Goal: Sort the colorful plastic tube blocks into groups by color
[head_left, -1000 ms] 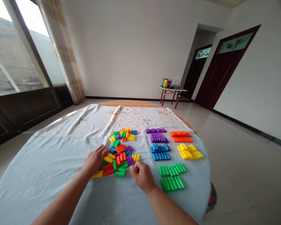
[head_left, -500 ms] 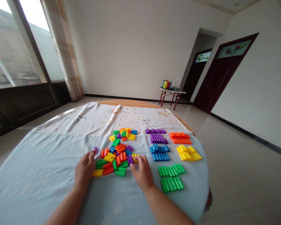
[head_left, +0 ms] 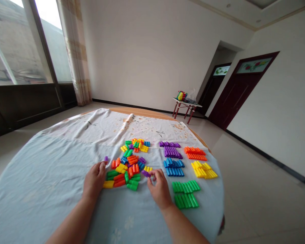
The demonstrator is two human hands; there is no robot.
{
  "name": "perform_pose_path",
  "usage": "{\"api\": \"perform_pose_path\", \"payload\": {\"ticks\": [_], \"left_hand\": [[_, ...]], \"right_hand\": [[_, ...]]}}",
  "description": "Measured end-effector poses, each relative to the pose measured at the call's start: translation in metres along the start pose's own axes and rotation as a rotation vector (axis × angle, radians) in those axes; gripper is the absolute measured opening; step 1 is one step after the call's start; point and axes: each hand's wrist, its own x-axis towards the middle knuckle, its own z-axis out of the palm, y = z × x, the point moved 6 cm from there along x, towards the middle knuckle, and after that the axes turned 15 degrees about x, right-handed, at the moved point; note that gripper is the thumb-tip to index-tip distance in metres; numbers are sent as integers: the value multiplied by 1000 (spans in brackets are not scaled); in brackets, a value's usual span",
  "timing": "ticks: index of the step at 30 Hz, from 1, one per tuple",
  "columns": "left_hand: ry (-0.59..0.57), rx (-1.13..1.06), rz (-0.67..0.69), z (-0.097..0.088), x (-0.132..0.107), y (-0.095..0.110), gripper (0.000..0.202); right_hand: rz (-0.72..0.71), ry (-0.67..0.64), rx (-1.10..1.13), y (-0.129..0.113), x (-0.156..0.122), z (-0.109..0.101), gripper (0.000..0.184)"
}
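At the left edge of a mixed pile of coloured plastic pieces [head_left: 120, 169], my left hand [head_left: 94, 179] is closed, with a small purple piece [head_left: 106, 158] showing above its fingertips. My right hand [head_left: 160, 189] pinches another purple plastic piece [head_left: 145, 173] between thumb and fingers at the pile's right side. Orange, green, yellow and blue pieces lie jumbled between the hands. To the right lie sorted groups: purple pieces [head_left: 173, 152], blue pieces [head_left: 174, 171], green pieces [head_left: 186, 200], orange pieces [head_left: 196, 156] and yellow pieces [head_left: 204, 170].
A pale blue cloth [head_left: 53, 176] covers the round table, with a white floral cloth [head_left: 109, 125] across its far part. Behind stands a small table [head_left: 186, 102] bearing a colourful bag [head_left: 181, 96] and a clear plastic bag. Doors are at the right.
My right hand has drawn the purple piece slightly right, away from the pile, and turned it flatter. My left hand stays by the pile's left edge. The camera view has tilted up slightly.
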Motion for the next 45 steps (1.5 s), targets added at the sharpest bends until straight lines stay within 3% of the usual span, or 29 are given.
{"api": "perform_pose_path", "payload": {"ticks": [4, 9, 14, 17, 25, 38, 42, 45], "left_hand": [[-1, -16, -14, -1, -1, 0, 43], [3, -17, -42, -4, -3, -1, 44], [9, 42, -52, -13, -5, -1, 43], [16, 99, -56, -17, -4, -3, 41], [-53, 183, -70, -9, 4, -15, 30], [-93, 181, -95, -7, 0, -7, 31], [-115, 265, -34, -4, -3, -5, 35], [-125, 331, 6, 7, -1, -19, 35]], "right_hand": [[-34, -136, -91, -12, -8, 1, 25], [18, -305, -13, -14, -19, 10, 27], [3, -244, 23, -12, -14, 2, 40], [2, -285, -13, -8, -14, 5, 47], [48, -307, -90, -3, -15, 11, 30], [131, -383, 9, -2, -12, 5, 33], [144, -341, 58, -1, -11, 2, 28], [179, -257, 162, -2, -5, -6, 23]]}}
